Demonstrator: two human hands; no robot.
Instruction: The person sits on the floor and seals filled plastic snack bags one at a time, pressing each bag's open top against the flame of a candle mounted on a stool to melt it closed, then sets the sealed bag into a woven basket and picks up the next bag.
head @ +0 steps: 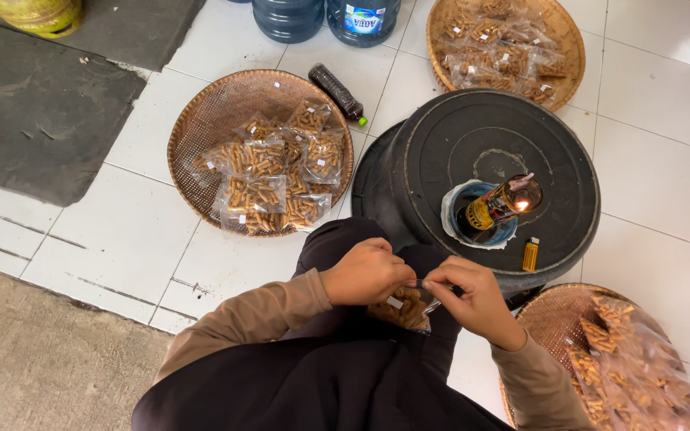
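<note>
Left hand [367, 274] and right hand [473, 299] both pinch the top edge of a small clear snack packet [403, 307], held over the lap just below the upturned black tub [489, 136]. On the tub: a bottle lamp [498, 204] with a lit flame, and a yellow lighter [530, 254]. Left of the tub, a woven tray [201, 120] of filled packets; another beyond it; a third at its lower right.
</note>
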